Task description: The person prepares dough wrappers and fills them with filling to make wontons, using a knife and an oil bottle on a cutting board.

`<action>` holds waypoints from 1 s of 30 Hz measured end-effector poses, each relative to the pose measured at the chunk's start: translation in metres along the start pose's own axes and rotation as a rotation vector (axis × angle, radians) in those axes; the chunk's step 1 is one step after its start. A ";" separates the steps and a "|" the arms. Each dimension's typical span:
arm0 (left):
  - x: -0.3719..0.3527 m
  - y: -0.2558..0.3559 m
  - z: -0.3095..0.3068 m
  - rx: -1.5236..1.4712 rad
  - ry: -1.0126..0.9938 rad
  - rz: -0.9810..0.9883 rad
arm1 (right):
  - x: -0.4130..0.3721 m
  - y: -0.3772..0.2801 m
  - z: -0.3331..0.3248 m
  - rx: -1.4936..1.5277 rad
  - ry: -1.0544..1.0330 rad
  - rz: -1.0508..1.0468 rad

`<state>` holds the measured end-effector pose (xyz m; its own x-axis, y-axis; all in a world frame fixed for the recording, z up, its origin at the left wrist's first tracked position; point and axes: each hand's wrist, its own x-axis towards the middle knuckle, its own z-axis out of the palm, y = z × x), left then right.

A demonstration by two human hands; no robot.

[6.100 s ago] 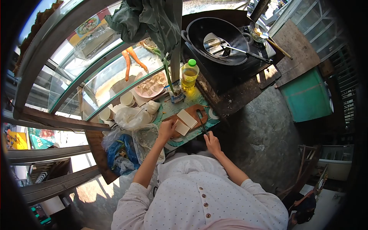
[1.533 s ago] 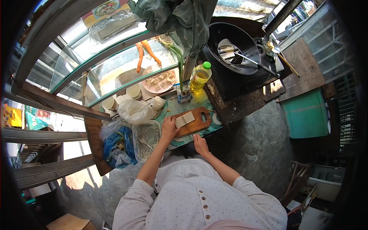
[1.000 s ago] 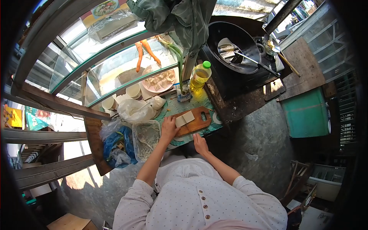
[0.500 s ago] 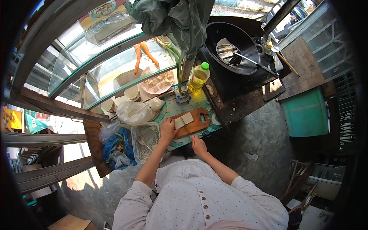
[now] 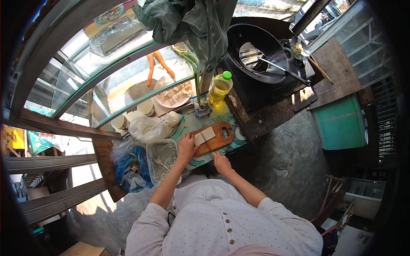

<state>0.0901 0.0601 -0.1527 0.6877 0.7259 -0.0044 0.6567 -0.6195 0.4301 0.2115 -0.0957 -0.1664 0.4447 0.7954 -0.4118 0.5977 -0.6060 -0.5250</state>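
Observation:
A pale square slab (image 5: pixel 208 134) lies on a wooden cutting board (image 5: pixel 222 143), parted by a dark line into two pieces. My left hand (image 5: pixel 186 147) rests at the board's left end, with its curled fingers pressed against the left piece. In my closed right hand (image 5: pixel 222 163), at the board's near edge, is a knife (image 5: pixel 209 146). Its thin blade points away from me toward the line between the pieces. Most of the handle is hidden in my fist.
Left of the board are a clear plastic tub (image 5: pixel 162 155), a white plastic bag (image 5: pixel 149 126) and a blue bag (image 5: pixel 134 166). Behind stand an oil bottle (image 5: pixel 220 88) and a pink plate (image 5: pixel 174 94) of folded wrappers. A wok (image 5: pixel 273 47) sits on the stove at right.
My view has tilted slightly. Both hands stay almost where they were, and the knife blade shows more plainly as a dark line running to the slab.

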 end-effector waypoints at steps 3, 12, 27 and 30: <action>0.000 -0.002 0.003 0.027 -0.014 0.013 | -0.001 -0.003 -0.004 0.002 -0.039 0.007; -0.002 0.002 -0.001 0.042 -0.006 -0.027 | 0.006 0.012 0.000 0.114 -0.033 0.008; -0.003 0.000 0.004 0.114 -0.012 0.010 | -0.006 0.012 0.005 0.143 0.006 0.010; -0.002 -0.001 0.004 0.109 -0.021 0.010 | -0.005 0.009 0.005 0.103 0.000 0.005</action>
<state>0.0893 0.0582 -0.1571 0.7002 0.7137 -0.0201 0.6787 -0.6566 0.3290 0.2112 -0.1051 -0.1729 0.4481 0.7921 -0.4145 0.5234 -0.6083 -0.5966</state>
